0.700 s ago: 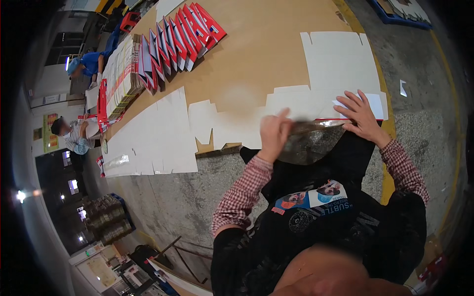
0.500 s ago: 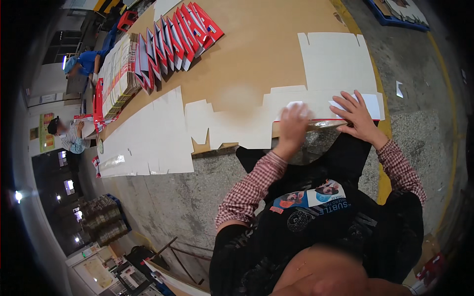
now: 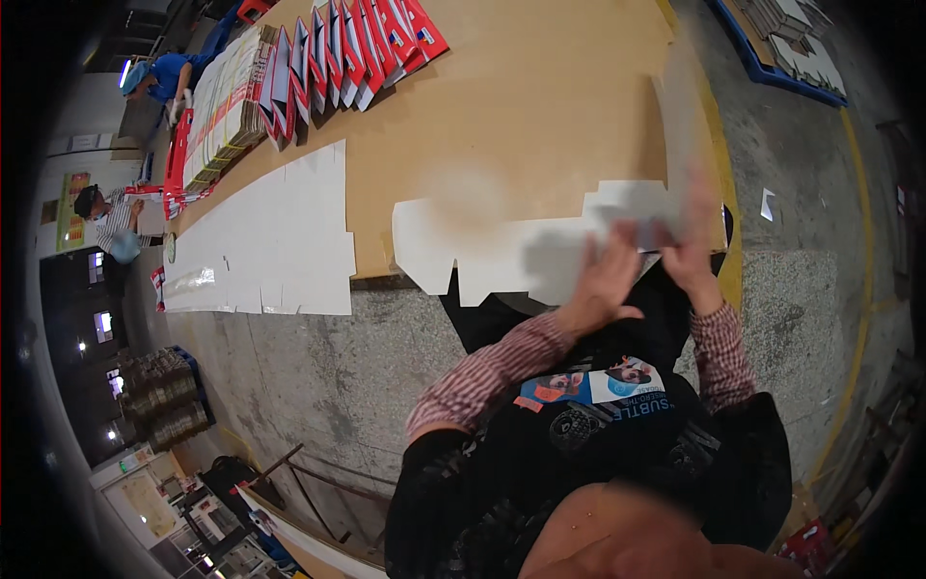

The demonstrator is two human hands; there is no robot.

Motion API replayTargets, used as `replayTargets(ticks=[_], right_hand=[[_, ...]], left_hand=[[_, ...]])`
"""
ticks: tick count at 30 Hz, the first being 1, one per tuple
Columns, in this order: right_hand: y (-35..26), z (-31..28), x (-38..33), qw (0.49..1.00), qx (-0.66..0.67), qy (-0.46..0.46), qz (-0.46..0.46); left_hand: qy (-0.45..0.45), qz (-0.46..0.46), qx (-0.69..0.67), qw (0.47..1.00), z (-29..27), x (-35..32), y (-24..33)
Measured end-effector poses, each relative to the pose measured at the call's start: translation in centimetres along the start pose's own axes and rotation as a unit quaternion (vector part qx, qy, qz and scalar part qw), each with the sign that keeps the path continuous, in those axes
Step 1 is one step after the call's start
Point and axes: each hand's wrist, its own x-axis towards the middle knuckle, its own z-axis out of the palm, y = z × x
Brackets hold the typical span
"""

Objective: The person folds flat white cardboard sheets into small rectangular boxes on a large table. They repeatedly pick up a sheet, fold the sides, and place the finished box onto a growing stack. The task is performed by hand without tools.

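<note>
A white cut-out cardboard sheet (image 3: 502, 246) lies along the near edge of the brown-topped table, notched on its near side. At its right end a tall panel (image 3: 678, 125) stands raised and is blurred by motion. My left hand (image 3: 603, 287) is over the sheet's right part, fingers stretched out and thumb apart; whether it presses on the board is unclear. Against the raised panel, my right hand (image 3: 693, 241) has its smeared fingers stretched upward and its thumb apart. A small patch of white board (image 3: 648, 236) shows between the hands.
A larger white sheet (image 3: 280, 241) lies to the left on the table. Beyond it are a banded cardboard stack (image 3: 227, 111) and a row of folded red-and-white cartons (image 3: 352, 53). Two people work at far left. A blue pallet (image 3: 805, 85) stands on the floor at far right.
The sheet's right-hand panel has swung up from lying flat. My left hand has moved right and nearer me; my right hand has shifted left. The view has shifted somewhat.
</note>
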Motion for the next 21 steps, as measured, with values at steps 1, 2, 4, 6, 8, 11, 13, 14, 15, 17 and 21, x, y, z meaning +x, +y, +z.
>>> replayTargets(ticks=[1,2,4,6,8,11,13,14,15,17,21], right_hand=[[-0.2,1.0,0.9,0.995,-0.011,-0.087,-0.037],[-0.8,1.7,1.6,0.981,-0.05,-0.178,-0.059],[-1.8,2.2,3.0,0.921,-0.12,-0.354,-0.107],[-1.6,1.8,3.6,0.941,-0.054,-0.325,-0.075],[-0.1,1.0,3.4,0.974,0.035,-0.216,-0.059],[-0.7,2.1,3.0,0.967,-0.02,-0.237,-0.09],[-1.1,2.9,3.0,0.928,-0.14,-0.327,-0.115],[-0.8,3.4,2.7,0.922,-0.161,-0.331,-0.123],[-0.8,4.0,2.2,0.916,-0.182,-0.334,-0.125],[-0.4,4.4,1.6,0.922,-0.191,-0.304,-0.148],[0.8,6.3,1.3,0.914,0.034,-0.397,-0.075]], left_hand=[[-0.013,-0.065,0.061,0.996,-1.2,-1.6,-0.8],[0.001,-0.096,0.218,0.971,-1.3,-3.8,-3.2],[0.043,-0.09,0.218,0.971,-4.8,-8.4,-7.9],[0.001,-0.075,0.126,0.989,-11.3,-8.4,-9.1],[-0.083,-0.076,0.005,0.994,-14.1,-7.0,-11.6],[-0.169,-0.149,-0.046,0.973,-13.4,-5.5,-16.7],[-0.154,-0.198,-0.076,0.965,-13.9,-5.2,-17.7],[-0.147,-0.223,-0.091,0.959,-14.2,-5.3,-18.1],[-0.145,-0.246,-0.105,0.953,-14.5,-5.4,-18.7],[-0.064,-0.247,-0.093,0.962,-14.2,-7.5,-18.5],[0.094,-0.256,0.086,0.958,-10.1,-10.8,-15.1]])
